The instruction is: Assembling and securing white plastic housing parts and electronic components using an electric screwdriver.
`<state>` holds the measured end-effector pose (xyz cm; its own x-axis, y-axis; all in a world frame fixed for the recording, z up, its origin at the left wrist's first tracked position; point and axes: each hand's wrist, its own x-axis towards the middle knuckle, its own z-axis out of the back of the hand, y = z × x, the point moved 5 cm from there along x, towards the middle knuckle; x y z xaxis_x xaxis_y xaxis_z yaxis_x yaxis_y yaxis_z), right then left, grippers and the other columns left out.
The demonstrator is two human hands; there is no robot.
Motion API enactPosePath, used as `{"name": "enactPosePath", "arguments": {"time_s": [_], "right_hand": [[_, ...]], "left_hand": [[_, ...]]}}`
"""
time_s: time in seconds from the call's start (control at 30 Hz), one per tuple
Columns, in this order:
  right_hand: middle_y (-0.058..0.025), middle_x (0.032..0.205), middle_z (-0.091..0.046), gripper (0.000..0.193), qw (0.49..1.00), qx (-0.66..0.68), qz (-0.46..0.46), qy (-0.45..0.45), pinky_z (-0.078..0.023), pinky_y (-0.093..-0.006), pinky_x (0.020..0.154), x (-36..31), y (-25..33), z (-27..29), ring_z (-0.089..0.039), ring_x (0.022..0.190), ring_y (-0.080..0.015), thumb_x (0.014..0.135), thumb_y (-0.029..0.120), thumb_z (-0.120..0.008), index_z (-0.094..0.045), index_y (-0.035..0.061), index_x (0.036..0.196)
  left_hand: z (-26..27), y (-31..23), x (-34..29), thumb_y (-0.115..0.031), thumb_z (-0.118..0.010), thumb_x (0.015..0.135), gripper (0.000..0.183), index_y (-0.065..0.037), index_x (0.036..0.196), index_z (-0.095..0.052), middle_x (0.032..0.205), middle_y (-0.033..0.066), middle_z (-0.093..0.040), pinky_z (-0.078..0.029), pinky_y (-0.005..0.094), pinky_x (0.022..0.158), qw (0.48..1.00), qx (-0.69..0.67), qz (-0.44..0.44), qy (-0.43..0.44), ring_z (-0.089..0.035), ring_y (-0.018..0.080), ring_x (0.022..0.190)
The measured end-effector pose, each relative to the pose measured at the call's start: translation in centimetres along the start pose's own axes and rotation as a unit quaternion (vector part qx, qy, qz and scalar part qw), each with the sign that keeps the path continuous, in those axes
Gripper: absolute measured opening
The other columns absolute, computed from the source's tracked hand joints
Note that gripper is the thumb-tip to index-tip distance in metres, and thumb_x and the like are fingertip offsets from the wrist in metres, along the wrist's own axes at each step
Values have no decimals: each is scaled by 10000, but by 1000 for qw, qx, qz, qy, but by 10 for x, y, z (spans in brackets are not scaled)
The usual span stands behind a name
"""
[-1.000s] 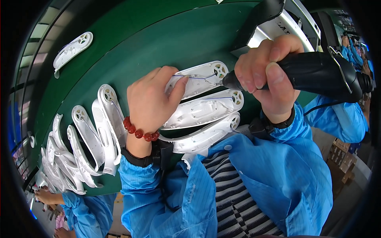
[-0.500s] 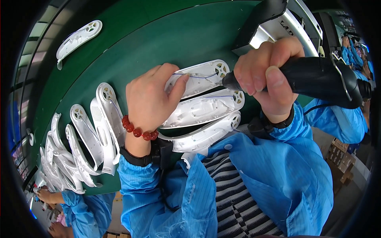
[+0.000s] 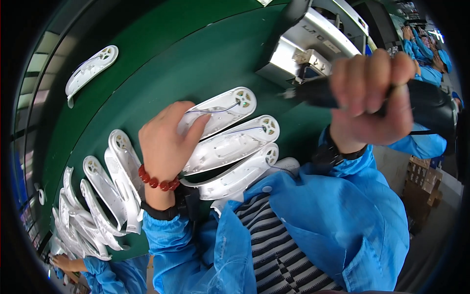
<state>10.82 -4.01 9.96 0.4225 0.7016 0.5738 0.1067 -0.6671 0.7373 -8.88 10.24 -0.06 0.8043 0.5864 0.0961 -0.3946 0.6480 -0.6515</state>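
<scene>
My right hand [image 3: 369,100], slightly blurred, is wrapped round a black electric screwdriver [image 3: 318,93] lying nearly level. Its tip points left, close to the front of a metal screw feeder [image 3: 313,61] and clear of the parts. My left hand [image 3: 166,139], with red beads at the wrist, grips the left end of a white plastic shell [image 3: 227,109] between thumb and fingers. That shell lies hollow side up, with a blue wire and a round spoked opening at its right end. Two similar shells, a middle one [image 3: 235,147] and a nearer one [image 3: 240,174], lie below it.
More white shells [image 3: 105,191] lie clustered on the green table [image 3: 161,63] at left. A single shell [image 3: 93,71] sits on the far green strip. A co-worker's hand [image 3: 63,263] shows at lower left. Other people in blue and some cartons [image 3: 421,176] are at right.
My right hand has lifted the screwdriver away from the held shell's round end, toward the screw feeder. My left hand keeps its grip on the shell. The whole view has shifted.
</scene>
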Motion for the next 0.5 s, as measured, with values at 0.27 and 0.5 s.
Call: {"name": "enactPosePath", "arguments": {"time_s": [0.27, 0.5], "right_hand": [[-95, 737, -500, 190, 995, -96, 5, -19, -442, -364, 556, 3, 16, 48, -492, 584, -181, 936, 81, -435, -438, 42, 1121], [-123, 695, -537, 169, 993, -99, -7, -56, -461, -353, 530, 2, 8, 54, -529, 537, -197, 911, 31, -485, -476, 23, 1080]], "left_hand": [[-4, 3, 0, -215, -749, 792, 243, -13, 901, -671, 764, 167, -653, -480, 341, 616, 997, 26, 67, 16, -625, 331, 665], [-6, 1, 2, -226, -730, 826, 243, 2, 880, -666, 752, 177, -645, -467, 338, 604, 997, 20, 70, 7, -619, 337, 658]]}}
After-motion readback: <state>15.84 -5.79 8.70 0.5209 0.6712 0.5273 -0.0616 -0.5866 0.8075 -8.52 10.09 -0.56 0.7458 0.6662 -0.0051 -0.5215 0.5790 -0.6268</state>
